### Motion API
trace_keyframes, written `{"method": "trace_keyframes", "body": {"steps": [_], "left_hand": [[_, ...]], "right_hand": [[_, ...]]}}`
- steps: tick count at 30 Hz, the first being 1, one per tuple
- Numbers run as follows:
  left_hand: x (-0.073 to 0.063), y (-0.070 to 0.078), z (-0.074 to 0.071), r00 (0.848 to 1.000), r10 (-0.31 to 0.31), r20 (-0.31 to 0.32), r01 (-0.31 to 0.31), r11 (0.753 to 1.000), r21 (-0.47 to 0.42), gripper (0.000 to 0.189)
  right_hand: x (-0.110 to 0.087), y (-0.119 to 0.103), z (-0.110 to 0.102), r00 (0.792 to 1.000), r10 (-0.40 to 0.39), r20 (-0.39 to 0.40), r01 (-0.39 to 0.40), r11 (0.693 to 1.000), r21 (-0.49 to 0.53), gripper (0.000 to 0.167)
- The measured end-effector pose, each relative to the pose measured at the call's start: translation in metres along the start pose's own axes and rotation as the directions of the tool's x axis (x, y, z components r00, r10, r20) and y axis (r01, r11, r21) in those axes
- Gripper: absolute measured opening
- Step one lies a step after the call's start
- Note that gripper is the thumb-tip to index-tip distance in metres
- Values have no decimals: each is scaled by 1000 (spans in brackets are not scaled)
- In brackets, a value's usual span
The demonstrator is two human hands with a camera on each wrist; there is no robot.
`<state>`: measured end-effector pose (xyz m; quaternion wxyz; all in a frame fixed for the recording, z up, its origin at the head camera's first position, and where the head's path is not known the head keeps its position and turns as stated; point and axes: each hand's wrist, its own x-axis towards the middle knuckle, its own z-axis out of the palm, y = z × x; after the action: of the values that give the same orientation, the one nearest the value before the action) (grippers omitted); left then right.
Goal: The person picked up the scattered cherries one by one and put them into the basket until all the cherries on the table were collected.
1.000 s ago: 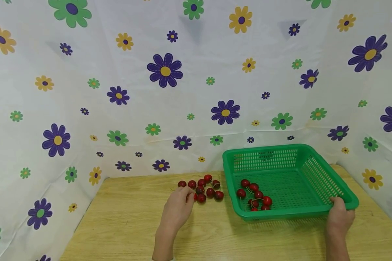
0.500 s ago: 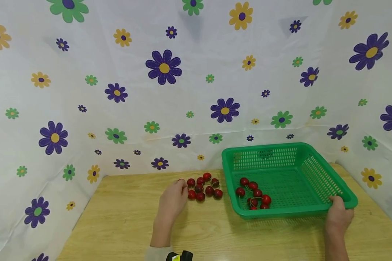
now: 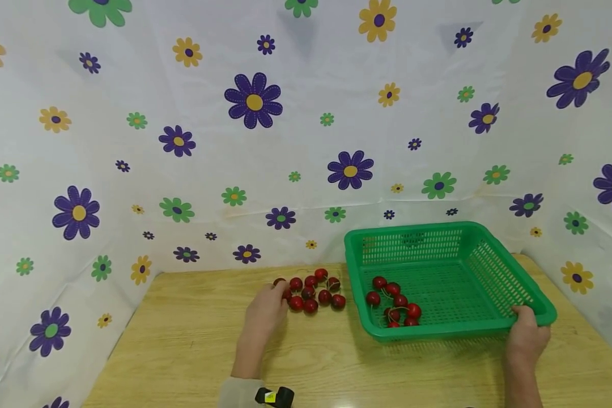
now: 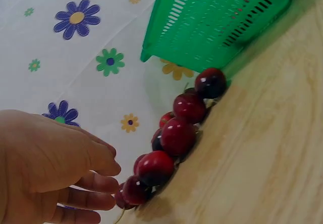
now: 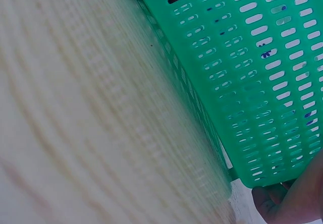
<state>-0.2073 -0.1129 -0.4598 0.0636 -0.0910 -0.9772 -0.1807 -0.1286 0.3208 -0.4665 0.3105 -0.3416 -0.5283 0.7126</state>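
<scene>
Several dark red cherries [image 3: 310, 306] with stems lie in a loose cluster on the wooden table, left of a green plastic basket [image 3: 451, 327]. My left hand [image 3: 265, 309] is at the cluster's left edge, partly covering a cherry there. In the left wrist view the fingers of this left hand [image 4: 65, 166] are extended and loosely apart, with the fingertips close to the nearest cherries [image 4: 136, 190]; contact is hard to tell. At the basket's front right corner, my right hand [image 3: 527, 337] grips the rim. More cherries [image 3: 400, 301] sit inside the basket's left part.
A white cloth [image 3: 204, 170] printed with purple, green and yellow flowers hangs behind the table [image 3: 199, 334] and along both sides. A black strap [image 3: 275, 396] is on the left wrist.
The left hand has shifted left along the cherries, uncovering more of the cluster's front left. The right hand keeps its grip on the basket. The head view has tilted slightly.
</scene>
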Motion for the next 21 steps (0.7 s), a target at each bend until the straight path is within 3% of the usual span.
{"method": "trace_keyframes", "body": {"steps": [4,9,17,21], "left_hand": [[3,9,11,1000,20,2,-21,998,64,35],[7,14,25,999,17,-41,-12,995,103,21],[9,15,33,992,16,-125,-6,997,78,17],[9,9,30,985,-25,-168,31,999,29,18]], "right_hand": [[1,1,2,1000,-20,-5,20,1000,19,16],[-1,0,1,1000,-6,2,5,1000,16,15],[1,-1,1,1000,-6,5,5,1000,28,16],[2,0,0,1000,-8,5,8,1000,22,16]]}}
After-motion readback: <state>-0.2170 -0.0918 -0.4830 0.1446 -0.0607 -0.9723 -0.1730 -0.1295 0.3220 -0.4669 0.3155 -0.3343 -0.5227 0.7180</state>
